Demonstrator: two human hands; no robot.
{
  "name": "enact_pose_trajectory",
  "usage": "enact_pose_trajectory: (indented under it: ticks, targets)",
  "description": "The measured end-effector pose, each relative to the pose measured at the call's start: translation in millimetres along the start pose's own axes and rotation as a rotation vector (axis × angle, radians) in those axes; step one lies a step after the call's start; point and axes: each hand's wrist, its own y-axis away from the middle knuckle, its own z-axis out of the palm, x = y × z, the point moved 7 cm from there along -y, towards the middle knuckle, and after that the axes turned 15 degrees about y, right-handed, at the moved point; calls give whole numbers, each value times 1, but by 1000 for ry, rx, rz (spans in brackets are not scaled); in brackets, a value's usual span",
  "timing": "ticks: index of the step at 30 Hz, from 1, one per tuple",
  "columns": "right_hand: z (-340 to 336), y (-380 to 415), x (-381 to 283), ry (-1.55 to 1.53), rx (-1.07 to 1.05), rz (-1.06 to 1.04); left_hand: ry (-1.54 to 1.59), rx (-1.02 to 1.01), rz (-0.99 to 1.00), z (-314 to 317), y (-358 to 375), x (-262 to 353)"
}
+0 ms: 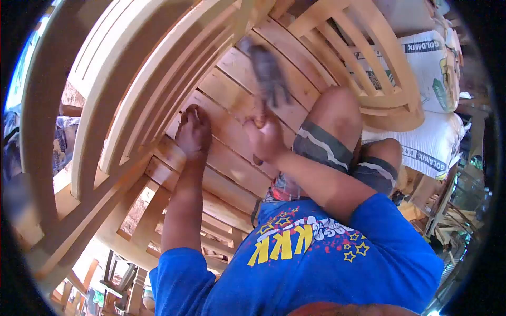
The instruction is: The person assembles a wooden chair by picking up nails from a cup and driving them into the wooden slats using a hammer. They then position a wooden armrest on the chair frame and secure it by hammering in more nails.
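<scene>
A claw hammer [268, 71] is raised over the wooden seat slats [232, 129], its dark head smeared by motion. My right hand [266, 139] is closed around its handle. My left hand [194, 131] rests low on the slats, close to the foot of the slatted backrest [174, 63]. Its fingers are curled and pressed together; whatever they pinch is hidden or too small to make out.
A curved slatted armrest [387, 58] rises on the right, another slatted side [137, 231] at lower left. White printed sacks [429, 68] are stacked behind the right armrest. My bent knee [337, 113] sits beside the slats. Wood pieces [121, 287] stand at lower left.
</scene>
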Motion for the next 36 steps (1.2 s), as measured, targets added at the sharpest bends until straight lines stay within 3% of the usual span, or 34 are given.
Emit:
enact_pose_trajectory:
  ticks: [1, 2, 5, 6, 9, 13, 14, 17, 19, 20, 24, 28, 30, 32, 34, 36]
  targets:
    - [10, -5, 13, 22, 51, -68, 2, 27, 19, -2, 1, 3]
    - [22, -21, 32, 412, -154, 270, -1, 51, 39, -3, 4, 4]
    - [20, -17, 7, 298, -193, 272, 27, 144, 157, -1, -5, -2]
    - [6, -4, -14, 227, -99, 120, 46, 163, 179, 4, 2, -8]
    - [-9, 15, -17, -28, -114, 97, 39, 100, 127, -2, 4, -2]
    - [6, 0, -2, -80, -74, 45, 35, 93, 76, -1, 3, -4]
    - [20, -17, 22, 243, -49, 92, 32, 111, 92, -1, 4, -4]
    - [36, -26, 25, 115, -198, 424, 5, 170, 163, -4, -7, -3]
    - [23, -2, 15, -16, -143, 272, -10, 190, 162, -1, 4, -3]
    - [14, 11, 10, -79, -131, 234, 35, 253, 269, -5, 8, 0]
    - [2, 4, 3, -94, -85, 98, 1, 182, 161, -4, 5, 0]
    - [25, -44, 25, 306, -122, 263, 31, 158, 114, -3, 10, -1]
    - [13, -39, 4, 241, 3, 21, 39, 160, 128, -3, -4, -3]
    - [-3, -11, -10, 142, 10, -6, 43, 128, 121, 5, 2, -11]
    - [-12, 2, -26, -22, -56, 128, 30, 86, 73, 2, 5, -9]
    - [2, -4, -8, -48, -57, 100, 23, 59, 38, -1, 1, -6]
